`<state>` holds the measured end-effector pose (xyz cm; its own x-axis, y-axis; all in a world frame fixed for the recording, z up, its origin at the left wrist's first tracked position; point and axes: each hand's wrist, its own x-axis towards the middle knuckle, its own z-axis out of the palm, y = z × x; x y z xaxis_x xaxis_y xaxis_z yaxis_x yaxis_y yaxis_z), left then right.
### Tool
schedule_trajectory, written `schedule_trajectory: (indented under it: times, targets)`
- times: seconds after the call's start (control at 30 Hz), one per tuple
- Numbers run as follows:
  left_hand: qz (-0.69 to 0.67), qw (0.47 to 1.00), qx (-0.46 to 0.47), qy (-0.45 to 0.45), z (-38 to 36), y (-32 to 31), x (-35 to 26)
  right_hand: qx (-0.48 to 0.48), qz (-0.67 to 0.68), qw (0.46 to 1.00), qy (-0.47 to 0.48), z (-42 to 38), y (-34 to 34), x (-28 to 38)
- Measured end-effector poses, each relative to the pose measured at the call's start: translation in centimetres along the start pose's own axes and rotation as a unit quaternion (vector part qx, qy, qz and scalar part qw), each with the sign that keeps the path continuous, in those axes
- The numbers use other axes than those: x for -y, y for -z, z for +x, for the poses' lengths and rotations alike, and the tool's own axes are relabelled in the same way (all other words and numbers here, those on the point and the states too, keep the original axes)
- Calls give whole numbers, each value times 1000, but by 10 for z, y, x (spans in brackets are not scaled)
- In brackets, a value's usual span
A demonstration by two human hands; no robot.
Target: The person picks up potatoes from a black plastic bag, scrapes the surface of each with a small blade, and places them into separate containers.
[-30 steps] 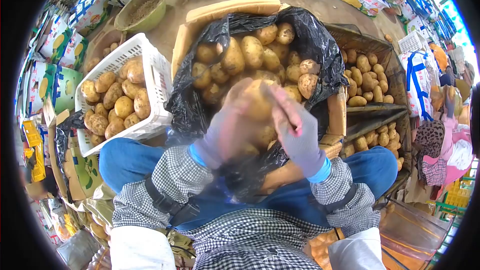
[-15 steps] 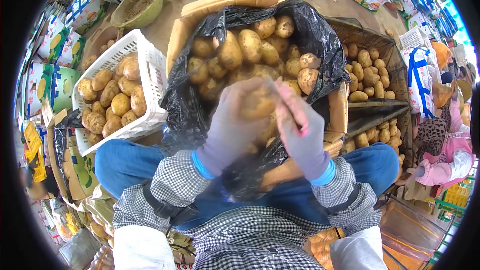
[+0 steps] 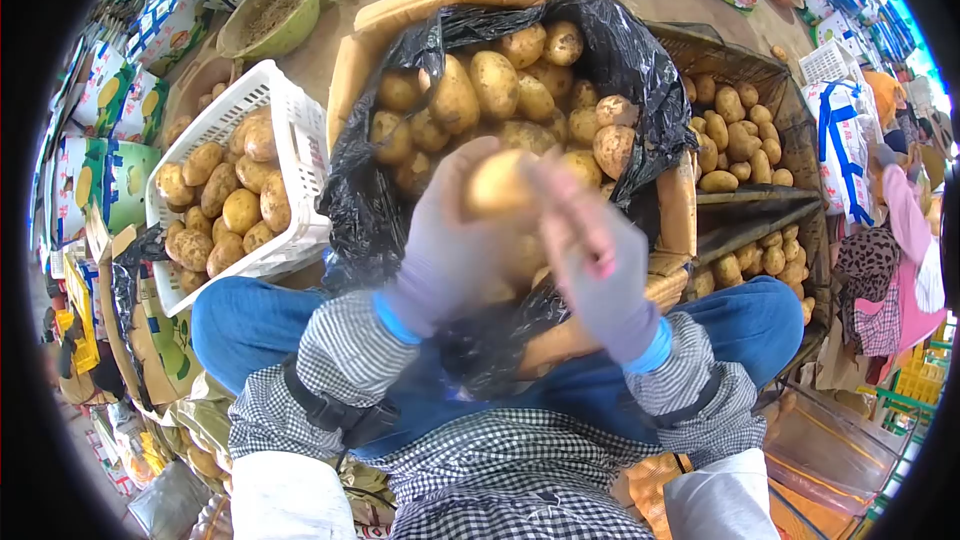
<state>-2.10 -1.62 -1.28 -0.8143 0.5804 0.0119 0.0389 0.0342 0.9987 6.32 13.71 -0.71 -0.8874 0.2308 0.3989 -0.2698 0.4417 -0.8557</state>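
Note:
My left hand [image 3: 445, 230], in a grey-purple knit glove with a blue cuff, is closed around a potato [image 3: 500, 183]. It is held above the open carton. Beside that potato is my right hand [image 3: 600, 270], gloved the same way with bare fingertips. Its fingers are drawn together close to the potato's right side, blurred by motion; what they pinch, if anything, I cannot make out. Below both hands a black plastic bag [image 3: 365, 205] lines a cardboard carton [image 3: 450, 8]. Several potatoes [image 3: 495, 83] lie inside it, some streaked with soil.
To the left, a white plastic crate [image 3: 308, 145] holds potatoes. At right, a dark divided bin [image 3: 740, 212] holds more. A green tub [image 3: 298, 25] with soil stands at upper left. Printed cartons [image 3: 115, 100] are stacked around, and another person [image 3: 900, 270] is at far right.
The potato in my left hand has tilted and moved slightly up and left, showing a paler side. My right hand has shifted slightly downward. The person at far right has changed posture.

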Motion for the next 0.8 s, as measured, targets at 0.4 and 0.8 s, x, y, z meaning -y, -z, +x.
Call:
schedule_trajectory:
  times: [0.4, 0.8]
  targets:
    - [-565, 784, 42, 252, 1, 2, -9, 93, 11, 995, 34, -3, 11, -16]
    - [-521, 806, 21, 279, 1, -3, -15, 44, -82, 995, 39, -3, 6, -6]
